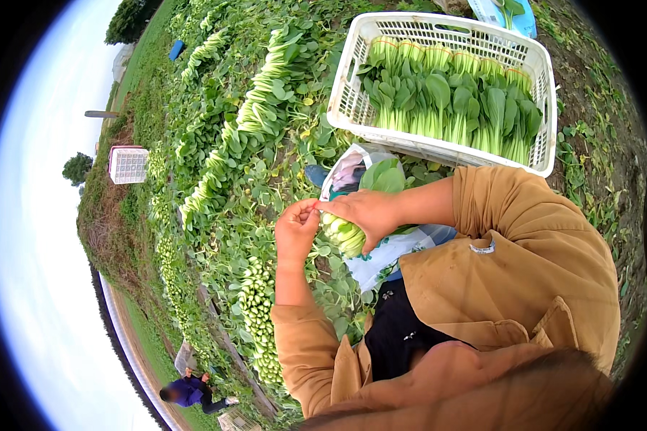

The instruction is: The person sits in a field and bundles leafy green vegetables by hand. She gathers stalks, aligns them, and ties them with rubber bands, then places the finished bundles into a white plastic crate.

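My right hand grips a bunch of bok choy, its pale stem ends showing below the palm and its green leaves standing up behind the wrist. Close against it, my left hand has its fingers curled in a pinch on a small bit of red band at the edge of the bunch. Most of the band is hidden by the fingers. Beneath the bunch lies a white plastic bag with green print. An open plastic bag with pinkish contents sits just beyond my right hand.
A white plastic crate holds several bok choy bunches tied with red bands. Cut bok choy lies in rows and a heap across the leafy ground. Farther off are another crate and a person.
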Demonstrator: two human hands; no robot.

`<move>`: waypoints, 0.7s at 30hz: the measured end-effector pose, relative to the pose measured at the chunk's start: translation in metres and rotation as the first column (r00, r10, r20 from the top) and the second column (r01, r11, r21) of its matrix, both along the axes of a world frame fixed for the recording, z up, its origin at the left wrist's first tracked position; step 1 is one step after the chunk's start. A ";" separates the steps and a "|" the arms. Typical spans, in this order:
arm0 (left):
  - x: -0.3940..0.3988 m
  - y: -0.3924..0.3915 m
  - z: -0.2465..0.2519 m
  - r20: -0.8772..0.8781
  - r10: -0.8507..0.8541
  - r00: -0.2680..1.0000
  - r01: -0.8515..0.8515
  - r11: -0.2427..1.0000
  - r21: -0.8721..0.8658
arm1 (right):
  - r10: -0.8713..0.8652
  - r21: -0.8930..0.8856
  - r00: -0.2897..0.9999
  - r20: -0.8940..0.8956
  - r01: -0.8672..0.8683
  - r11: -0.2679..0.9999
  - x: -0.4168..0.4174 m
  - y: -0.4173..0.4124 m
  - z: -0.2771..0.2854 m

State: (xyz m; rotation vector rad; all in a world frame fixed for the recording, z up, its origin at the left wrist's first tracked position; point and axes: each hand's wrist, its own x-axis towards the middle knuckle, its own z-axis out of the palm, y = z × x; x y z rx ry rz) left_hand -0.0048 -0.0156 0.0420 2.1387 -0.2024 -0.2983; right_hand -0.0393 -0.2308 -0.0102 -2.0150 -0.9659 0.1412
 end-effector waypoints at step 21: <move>-0.065 -0.012 0.054 -0.245 0.004 0.970 -0.031 0.994 -0.107 | 0.020 -0.040 1.000 0.004 -0.020 0.999 0.004 -0.005 0.013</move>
